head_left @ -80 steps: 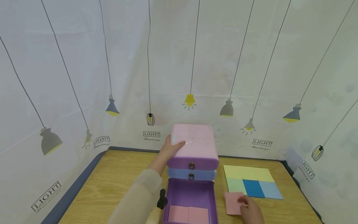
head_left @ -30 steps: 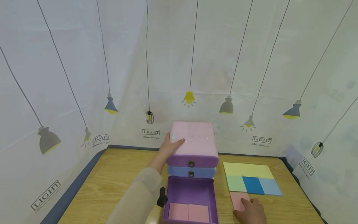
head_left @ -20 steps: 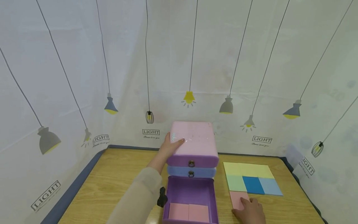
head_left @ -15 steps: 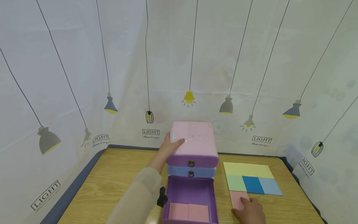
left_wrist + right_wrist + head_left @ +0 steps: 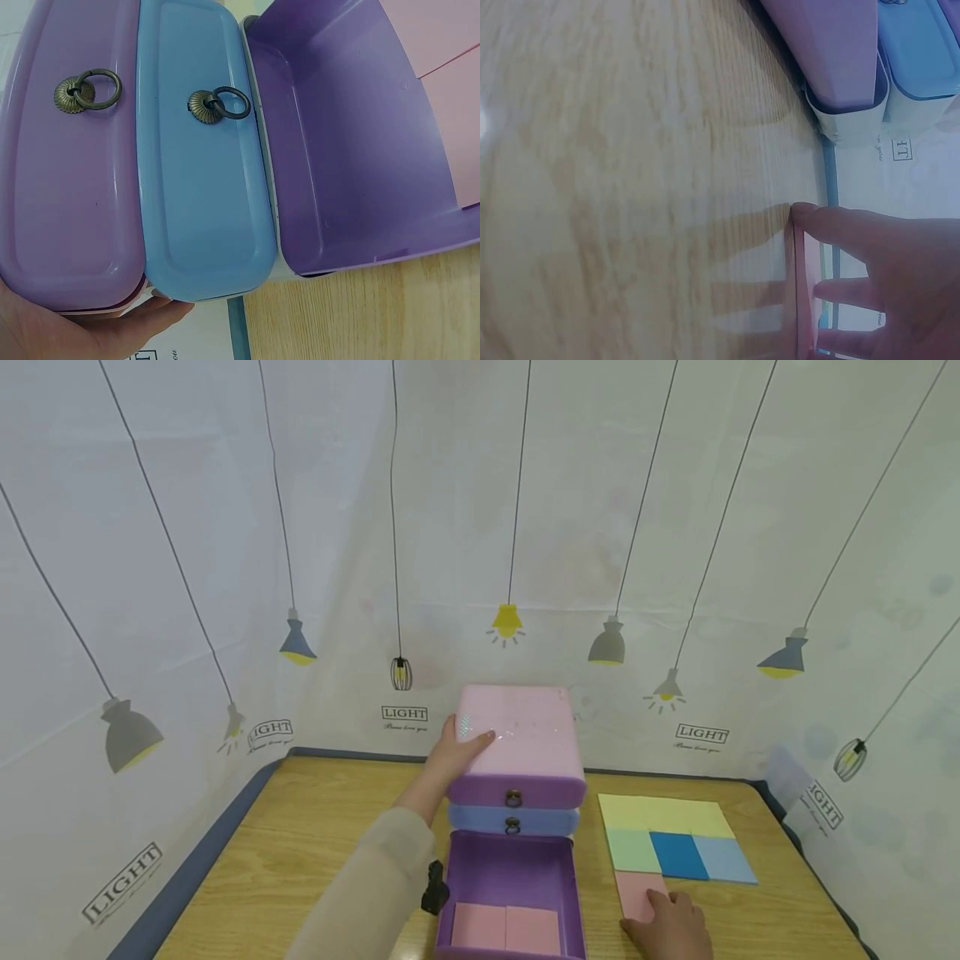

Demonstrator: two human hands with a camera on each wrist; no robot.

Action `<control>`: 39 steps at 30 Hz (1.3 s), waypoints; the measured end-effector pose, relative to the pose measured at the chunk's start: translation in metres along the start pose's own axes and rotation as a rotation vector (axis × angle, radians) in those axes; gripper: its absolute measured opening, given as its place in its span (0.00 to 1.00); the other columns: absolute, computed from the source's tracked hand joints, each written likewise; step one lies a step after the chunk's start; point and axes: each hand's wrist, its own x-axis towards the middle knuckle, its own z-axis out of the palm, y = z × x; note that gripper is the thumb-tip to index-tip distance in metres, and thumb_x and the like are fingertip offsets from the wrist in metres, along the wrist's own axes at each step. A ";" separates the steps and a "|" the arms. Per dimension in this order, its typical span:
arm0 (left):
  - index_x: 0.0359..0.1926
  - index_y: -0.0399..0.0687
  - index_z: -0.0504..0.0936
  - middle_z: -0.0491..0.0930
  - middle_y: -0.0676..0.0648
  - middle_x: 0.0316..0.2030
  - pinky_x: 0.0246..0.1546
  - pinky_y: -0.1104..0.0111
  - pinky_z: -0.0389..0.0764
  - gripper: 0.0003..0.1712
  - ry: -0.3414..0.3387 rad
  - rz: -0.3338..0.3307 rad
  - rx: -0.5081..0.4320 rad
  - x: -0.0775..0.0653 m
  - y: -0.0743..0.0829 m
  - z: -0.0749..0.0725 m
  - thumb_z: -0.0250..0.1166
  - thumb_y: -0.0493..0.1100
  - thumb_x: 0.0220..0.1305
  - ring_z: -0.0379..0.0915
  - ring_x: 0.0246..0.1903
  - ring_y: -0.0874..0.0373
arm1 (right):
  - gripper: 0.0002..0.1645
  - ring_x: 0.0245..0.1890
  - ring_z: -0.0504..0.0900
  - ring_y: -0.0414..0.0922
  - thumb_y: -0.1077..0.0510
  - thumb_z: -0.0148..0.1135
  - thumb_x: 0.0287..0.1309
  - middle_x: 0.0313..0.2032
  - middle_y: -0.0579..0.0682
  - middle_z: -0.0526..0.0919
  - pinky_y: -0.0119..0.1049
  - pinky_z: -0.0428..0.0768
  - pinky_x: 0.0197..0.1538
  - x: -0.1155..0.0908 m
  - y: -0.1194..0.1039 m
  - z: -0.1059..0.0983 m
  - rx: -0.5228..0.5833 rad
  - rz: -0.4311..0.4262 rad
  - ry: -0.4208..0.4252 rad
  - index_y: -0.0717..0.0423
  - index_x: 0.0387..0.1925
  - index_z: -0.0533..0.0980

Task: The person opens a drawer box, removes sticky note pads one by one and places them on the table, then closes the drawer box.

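Observation:
In the head view my left hand (image 5: 453,752) holds the upper left edge of a small drawer cabinet (image 5: 521,727), thumb on its pink top and fingers along its side. The cabinet's purple top drawer (image 5: 75,172) and blue drawer (image 5: 206,180) are pushed in. Its purple bottom drawer (image 5: 513,868) is pulled out, with pink sticky notes (image 5: 480,928) side by side at the front. My right hand (image 5: 673,927) rests on another pink sticky note (image 5: 637,893) on the table. In the right wrist view the right thumb touches the note's edge while straight fingers lie on it.
Right of the cabinet, yellow (image 5: 667,814), light green (image 5: 634,852), dark blue (image 5: 678,856) and light blue notes (image 5: 724,860) lie edge to edge on the wooden table (image 5: 300,843). A white backdrop (image 5: 337,527) printed with lamps surrounds the table.
The right hand has moved the pink note from beside the drawer to the right, flat below the light green note. Since then it has barely shifted. The left hand stays on the cabinet.

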 end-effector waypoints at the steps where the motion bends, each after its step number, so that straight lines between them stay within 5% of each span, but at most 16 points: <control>1: 0.69 0.56 0.41 0.56 0.39 0.64 0.53 0.45 0.62 0.58 0.000 0.000 0.002 0.000 0.000 0.000 0.61 0.69 0.45 0.60 0.56 0.41 | 0.51 0.42 0.65 0.62 0.34 0.70 0.30 0.44 0.68 0.67 0.60 0.67 0.44 0.000 0.000 0.000 -0.001 0.005 0.000 0.66 0.51 0.71; 10: 0.69 0.56 0.41 0.56 0.39 0.64 0.53 0.46 0.62 0.58 -0.013 0.000 -0.002 0.001 -0.002 0.000 0.62 0.69 0.45 0.60 0.56 0.42 | 0.49 0.46 0.65 0.65 0.33 0.68 0.33 0.49 0.71 0.66 0.63 0.64 0.48 -0.001 -0.004 -0.002 -0.023 -0.026 0.047 0.65 0.50 0.72; 17: 0.69 0.56 0.41 0.54 0.39 0.64 0.54 0.44 0.59 0.58 -0.003 0.002 -0.010 0.001 0.000 0.000 0.62 0.69 0.45 0.58 0.58 0.41 | 0.33 0.45 0.71 0.63 0.41 0.66 0.43 0.44 0.65 0.74 0.60 0.70 0.42 -0.016 -0.023 -0.019 -0.056 -0.197 0.134 0.60 0.46 0.76; 25: 0.70 0.54 0.41 0.54 0.39 0.64 0.54 0.44 0.59 0.59 -0.006 0.000 -0.005 0.002 -0.001 0.000 0.62 0.68 0.45 0.57 0.58 0.40 | 0.25 0.40 0.75 0.58 0.46 0.67 0.43 0.40 0.57 0.77 0.55 0.75 0.37 -0.034 -0.048 -0.031 -0.054 -0.383 0.228 0.57 0.42 0.78; 39: 0.70 0.54 0.41 0.53 0.39 0.65 0.55 0.44 0.58 0.58 0.000 0.002 -0.003 0.001 0.000 -0.001 0.62 0.68 0.46 0.56 0.59 0.40 | 0.23 0.43 0.75 0.53 0.50 0.67 0.44 0.41 0.53 0.77 0.51 0.73 0.45 -0.059 -0.098 -0.037 0.078 -0.586 0.152 0.56 0.42 0.78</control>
